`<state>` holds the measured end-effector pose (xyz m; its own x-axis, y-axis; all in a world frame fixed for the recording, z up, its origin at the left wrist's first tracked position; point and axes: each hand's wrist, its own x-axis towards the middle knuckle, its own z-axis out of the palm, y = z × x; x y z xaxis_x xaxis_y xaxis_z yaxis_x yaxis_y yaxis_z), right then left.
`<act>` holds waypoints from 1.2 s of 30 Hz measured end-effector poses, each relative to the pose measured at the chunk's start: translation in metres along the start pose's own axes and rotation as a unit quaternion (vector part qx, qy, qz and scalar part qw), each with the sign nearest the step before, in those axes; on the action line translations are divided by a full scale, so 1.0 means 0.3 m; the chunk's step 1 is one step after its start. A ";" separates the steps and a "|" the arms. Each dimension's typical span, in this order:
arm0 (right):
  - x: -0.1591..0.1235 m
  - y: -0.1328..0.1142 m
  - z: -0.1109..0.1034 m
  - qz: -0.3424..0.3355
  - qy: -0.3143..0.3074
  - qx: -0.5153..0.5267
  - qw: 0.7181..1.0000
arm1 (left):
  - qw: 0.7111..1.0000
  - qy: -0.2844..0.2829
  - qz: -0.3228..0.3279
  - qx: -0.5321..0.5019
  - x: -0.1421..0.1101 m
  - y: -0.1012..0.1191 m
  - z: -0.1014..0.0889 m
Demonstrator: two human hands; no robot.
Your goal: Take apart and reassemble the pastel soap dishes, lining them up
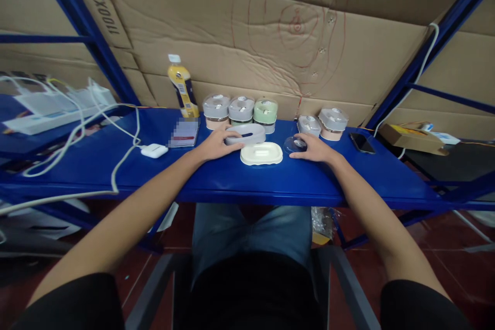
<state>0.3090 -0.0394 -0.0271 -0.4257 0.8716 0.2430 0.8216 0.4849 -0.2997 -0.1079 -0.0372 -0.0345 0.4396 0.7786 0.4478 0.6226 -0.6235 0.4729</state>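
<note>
My left hand (pixel 225 143) grips the left end of a grey oval plastic piece (pixel 253 134) with a dark slot in its middle. Just in front of that piece lies a cream oval plastic part (pixel 262 153) with a raised bar at its centre, flat on the blue table. My right hand (pixel 313 148) curls its fingers around the right side of a clear plastic lid (pixel 293 145), low over the table. Behind my right hand stands a small grey lidded container (pixel 309 125), its lower part hidden by the hand.
Lidded containers in grey (pixel 216 106) and green (pixel 265 111) line the back, and a grey-and-pink one (pixel 333 122) stands right. A yellow bottle (pixel 183 87), a notebook (pixel 184 131), a white earbud case (pixel 153 150) and cables (pixel 116 167) lie left. A phone (pixel 362 143) lies right.
</note>
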 end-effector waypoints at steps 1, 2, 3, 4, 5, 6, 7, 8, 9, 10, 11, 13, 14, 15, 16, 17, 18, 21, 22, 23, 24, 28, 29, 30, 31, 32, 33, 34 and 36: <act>-0.001 0.003 0.000 0.001 0.000 0.002 1.000 | 1.000 -0.001 -0.014 0.007 0.003 -0.019 -0.012; -0.002 0.006 -0.001 0.006 0.000 0.004 1.000 | 1.000 -0.004 -0.027 0.012 0.005 -0.037 -0.020; -0.003 0.008 -0.004 0.011 -0.001 0.008 1.000 | 0.999 -0.006 -0.040 0.015 0.008 -0.052 -0.026; -0.005 0.010 -0.007 0.016 -0.004 0.012 1.000 | 0.998 -0.009 -0.052 0.016 0.010 -0.066 -0.028; -0.006 0.012 -0.010 0.019 -0.007 0.016 1.000 | 0.998 -0.010 -0.062 0.018 0.013 -0.077 -0.028; -0.007 0.013 -0.014 0.021 -0.009 0.022 1.000 | 0.997 -0.011 -0.069 0.019 0.015 -0.086 -0.027; -0.008 0.013 -0.017 0.020 -0.009 0.026 0.999 | 0.997 -0.010 -0.073 0.019 0.016 -0.093 -0.025; -0.008 0.012 -0.021 0.020 -0.010 0.030 0.999 | 0.997 -0.008 -0.074 0.019 0.017 -0.098 -0.024; -0.008 0.010 -0.023 0.020 -0.009 0.033 0.999 | 0.997 -0.005 -0.073 0.018 0.017 -0.100 -0.023; -0.008 0.007 -0.025 0.022 -0.009 0.033 0.999 | 0.997 0.000 -0.072 0.015 0.017 -0.098 -0.023; -0.008 0.003 -0.026 0.025 -0.008 0.033 0.999 | 0.997 0.007 -0.070 0.011 0.016 -0.091 -0.023; -0.006 -0.006 -0.026 0.030 0.000 0.031 0.999 | 0.998 0.028 -0.055 -0.002 0.012 -0.059 -0.021; -0.006 -0.011 -0.025 0.031 0.009 0.032 0.999 | 0.998 0.039 -0.039 -0.011 0.009 -0.035 -0.017; -0.005 -0.017 -0.025 0.032 0.023 0.033 0.999 | 0.999 0.046 -0.019 -0.022 0.006 -0.006 -0.010; -0.005 -0.024 -0.025 0.032 0.041 0.034 0.998 | 0.998 0.046 0.004 -0.034 0.003 0.027 0.001; -0.005 -0.032 -0.026 0.030 0.061 0.038 0.997 | 0.998 0.040 0.020 -0.045 0.000 0.060 0.015; -0.005 -0.042 -0.029 0.026 0.083 0.045 0.995 | 0.998 0.029 0.026 -0.054 -0.002 0.092 0.032; -0.001 -0.087 -0.042 -0.012 0.129 0.089 0.987 | 0.998 -0.009 0.024 -0.054 -0.009 0.163 0.083; 0.003 -0.109 -0.048 -0.034 0.130 0.106 0.985 | 0.998 -0.018 0.021 -0.052 -0.010 0.175 0.097; 0.010 -0.133 -0.051 -0.060 0.119 0.120 0.984 | 0.998 -0.024 0.019 -0.052 -0.010 0.180 0.108; 0.019 -0.160 -0.053 -0.086 0.100 0.128 0.983 | 0.998 -0.029 0.018 -0.053 -0.010 0.181 0.116; 0.079 -0.276 -0.024 -0.173 0.018 0.121 0.977 | 0.996 -0.041 0.025 -0.076 -0.007 0.158 0.132; 0.095 -0.300 -0.010 -0.185 0.008 0.116 0.976 | 0.995 -0.042 0.023 -0.084 -0.006 0.152 0.135; 0.110 -0.321 0.006 -0.194 0.001 0.110 0.975 | 0.995 -0.043 0.020 -0.091 -0.005 0.146 0.138; 0.123 -0.338 0.022 -0.199 -0.004 0.105 0.974 | 0.994 -0.044 0.017 -0.099 -0.005 0.141 0.140; 0.132 -0.350 0.036 -0.201 -0.007 0.102 0.974 | 0.993 -0.045 0.014 -0.105 -0.005 0.137 0.142; 0.138 -0.357 0.048 -0.200 -0.008 0.101 0.974 | 0.993 -0.046 0.013 -0.111 -0.004 0.134 0.144; 0.141 -0.360 0.057 -0.200 -0.008 0.101 0.975 | 0.992 -0.047 0.012 -0.116 -0.004 0.131 0.146; 0.139 -0.358 0.068 -0.199 -0.006 0.105 0.974 | 0.991 -0.049 0.012 -0.121 -0.004 0.127 0.147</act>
<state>0.1953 -0.0536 -0.0037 -0.7001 0.6118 0.3683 0.4960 0.7877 -0.3655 -0.0562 -0.0588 -0.0503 0.5205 0.7586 0.3920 0.4422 -0.6322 0.6362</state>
